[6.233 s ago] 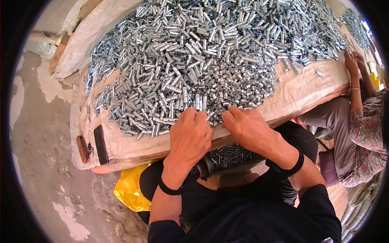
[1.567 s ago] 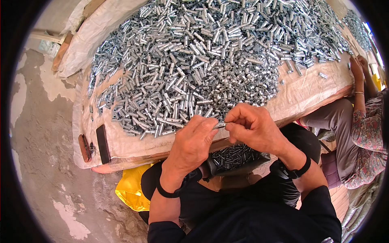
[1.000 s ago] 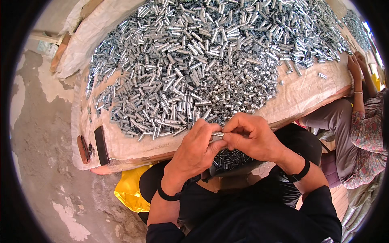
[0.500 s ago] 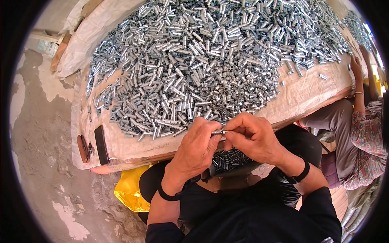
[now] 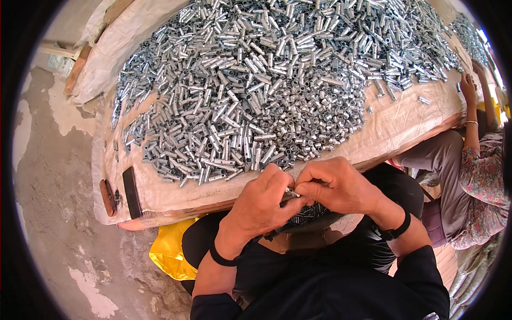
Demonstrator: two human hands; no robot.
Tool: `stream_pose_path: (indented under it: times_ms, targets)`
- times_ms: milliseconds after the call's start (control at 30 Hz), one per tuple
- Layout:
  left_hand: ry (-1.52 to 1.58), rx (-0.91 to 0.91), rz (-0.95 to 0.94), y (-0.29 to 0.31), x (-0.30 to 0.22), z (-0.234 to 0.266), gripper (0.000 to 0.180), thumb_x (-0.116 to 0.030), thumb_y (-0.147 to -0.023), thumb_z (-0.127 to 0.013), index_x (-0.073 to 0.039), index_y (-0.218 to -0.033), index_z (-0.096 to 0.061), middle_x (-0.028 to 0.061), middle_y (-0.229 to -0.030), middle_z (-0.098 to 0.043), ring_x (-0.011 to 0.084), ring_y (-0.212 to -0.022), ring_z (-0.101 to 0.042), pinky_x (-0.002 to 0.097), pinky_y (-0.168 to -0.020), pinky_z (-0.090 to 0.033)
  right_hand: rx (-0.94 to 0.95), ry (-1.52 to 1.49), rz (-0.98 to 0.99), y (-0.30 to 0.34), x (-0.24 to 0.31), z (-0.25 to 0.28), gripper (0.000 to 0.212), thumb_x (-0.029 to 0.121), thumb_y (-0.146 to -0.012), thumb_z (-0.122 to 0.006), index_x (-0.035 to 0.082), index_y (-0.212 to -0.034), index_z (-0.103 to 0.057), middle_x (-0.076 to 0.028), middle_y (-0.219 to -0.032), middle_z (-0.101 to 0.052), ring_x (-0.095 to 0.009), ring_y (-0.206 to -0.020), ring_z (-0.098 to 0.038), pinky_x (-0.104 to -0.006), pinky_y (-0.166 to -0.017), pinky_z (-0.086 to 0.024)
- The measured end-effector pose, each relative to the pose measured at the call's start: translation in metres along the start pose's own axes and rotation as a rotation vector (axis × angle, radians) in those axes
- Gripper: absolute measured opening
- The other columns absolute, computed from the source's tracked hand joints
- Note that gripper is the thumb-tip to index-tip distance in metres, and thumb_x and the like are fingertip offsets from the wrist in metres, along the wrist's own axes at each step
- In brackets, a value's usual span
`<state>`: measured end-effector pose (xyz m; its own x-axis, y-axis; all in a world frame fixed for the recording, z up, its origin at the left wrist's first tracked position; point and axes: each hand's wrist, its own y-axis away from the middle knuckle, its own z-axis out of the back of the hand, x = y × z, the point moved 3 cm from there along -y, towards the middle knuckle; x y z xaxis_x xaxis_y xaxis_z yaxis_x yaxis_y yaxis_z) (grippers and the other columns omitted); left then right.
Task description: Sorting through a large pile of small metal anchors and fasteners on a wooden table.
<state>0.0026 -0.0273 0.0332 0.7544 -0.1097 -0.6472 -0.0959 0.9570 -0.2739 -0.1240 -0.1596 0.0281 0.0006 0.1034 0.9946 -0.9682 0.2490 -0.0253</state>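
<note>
Close together at the table's near edge, my two hands meet over a small shiny metal sleeve [image 5: 290, 192]. My left hand [image 5: 258, 201] pinches it between thumb and bent fingers. My right hand [image 5: 341, 186] has its thumb and fingertips closed at the sleeve's other end; whether a second small part is there is hidden by the fingers. Just beyond lies a large heap of metal tubes [image 5: 229, 114], with a cluster of short metal rings [image 5: 322, 120] at its near right side. Under my hands, a dark container of small dark parts [image 5: 306, 214] partly shows.
A pale cloth [image 5: 402, 125] covers the table. At its left corner lie a black phone [image 5: 132, 193] and a brown case [image 5: 108, 198]. Yellow plastic [image 5: 172, 255] hangs below the edge. On the right, another person's hand [image 5: 468, 88] reaches over the table.
Both hands have come slightly down toward me, away from the heap. The sleeve has tilted, its right end now lower, and my fingers cover more of it.
</note>
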Motion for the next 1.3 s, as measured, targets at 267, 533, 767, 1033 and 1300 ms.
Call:
stream_pose_path:
  times_ms: [267, 533, 767, 1033, 1300]
  targets:
    - [-0.125, 0.122, -0.065, 0.001, -0.011, -0.017, 0.032, -0.018, -0.080, -0.082, -0.004, -0.091, -0.055, 0.0135, -0.087, -0.051, 0.0308, -0.062, -0.061, 0.0404, -0.050, -0.049, -0.417, 0.672, 0.257, -0.015, -0.017, 0.029, 0.008, 0.007, -0.093, -0.067, 0.001, -0.095, -0.062, -0.015, -0.082, -0.060, -0.035, -0.072, -0.064, -0.0431, -0.063, -0.052]
    - [-0.421, -0.067, 0.158, -0.019, -0.002, 0.006, 0.033, -0.012, -0.081, -0.079, -0.006, -0.110, -0.065, 0.0119, -0.096, -0.054, 0.0337, -0.086, -0.060, 0.0439, -0.068, -0.050, -0.228, 1.008, 0.282, -0.034, -0.023, 0.011, 0.013, 0.005, -0.084, -0.067, 0.002, -0.093, -0.057, -0.013, -0.089, -0.056, -0.034, -0.079, -0.065, -0.0449, -0.064, -0.053]
    - [-0.440, -0.085, 0.103, -0.023, 0.014, 0.001, 0.021, -0.008, -0.082, -0.078, -0.005, -0.100, -0.067, 0.0104, -0.091, -0.056, 0.0328, -0.085, -0.060, 0.0413, -0.068, -0.050, -0.303, 0.826, 0.258, -0.029, -0.017, 0.012, 0.012, 0.000, -0.084, -0.064, 0.001, -0.091, -0.055, -0.016, -0.083, -0.057, -0.039, -0.077, -0.065, -0.0472, -0.063, -0.053]
    - [0.023, -0.375, 0.236, -0.012, 0.019, 0.018, 0.017, -0.008, -0.095, -0.073, -0.001, -0.110, -0.068, 0.0029, -0.081, -0.060, 0.0089, -0.065, -0.056, 0.0256, -0.058, -0.045, -0.277, 0.436, 0.249, -0.018, -0.007, 0.014, 0.010, 0.006, -0.090, -0.066, -0.001, -0.096, -0.061, -0.018, -0.081, -0.060, -0.039, -0.074, -0.062, -0.0463, -0.065, -0.049]
    - [0.560, -0.366, 0.482, -0.002, 0.019, 0.014, 0.019, -0.015, -0.104, -0.064, 0.003, -0.113, -0.063, 0.0043, -0.077, -0.062, 0.0103, -0.060, -0.060, 0.0241, -0.054, -0.047, -0.212, 0.173, 0.007, -0.012, 0.006, 0.006, 0.013, 0.007, -0.091, -0.071, -0.002, -0.095, -0.062, -0.010, -0.077, -0.063, -0.018, -0.068, -0.063, -0.0352, -0.061, -0.049]
